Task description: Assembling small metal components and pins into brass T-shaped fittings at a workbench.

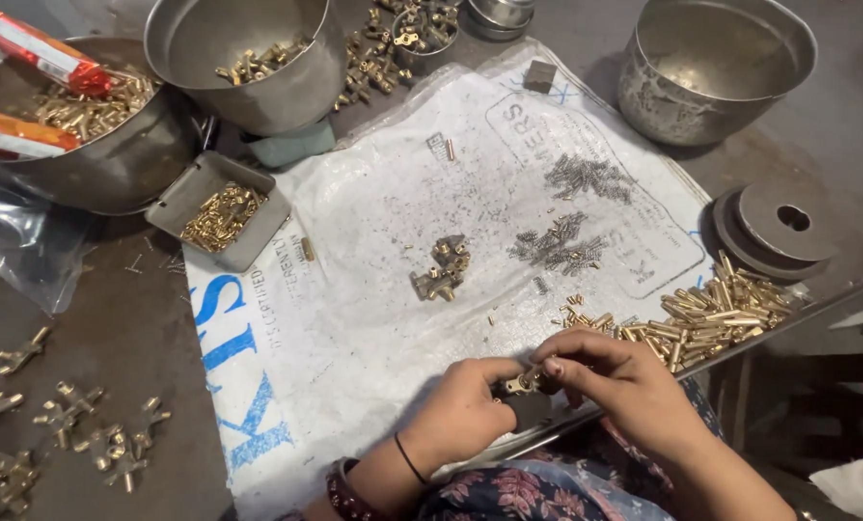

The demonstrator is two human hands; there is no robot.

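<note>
My left hand (462,410) and my right hand (613,378) meet at the near edge of a white printed sack (354,318). Together they pinch a small brass fitting (520,383) between the fingertips. Just beyond my right hand lies a heap of brass tubes (711,314). Small steel springs (561,241) are scattered further out on the sack. A little cluster of brass fittings (441,270) sits in the sack's middle.
Steel bowls stand at the back: one with brass parts and orange packets (84,125), one with a few brass pieces (248,58), one empty (711,68). A small metal tray (221,210) holds brass bits. Assembled brass fittings (55,425) lie at the left. Round metal discs (774,227) sit at the right.
</note>
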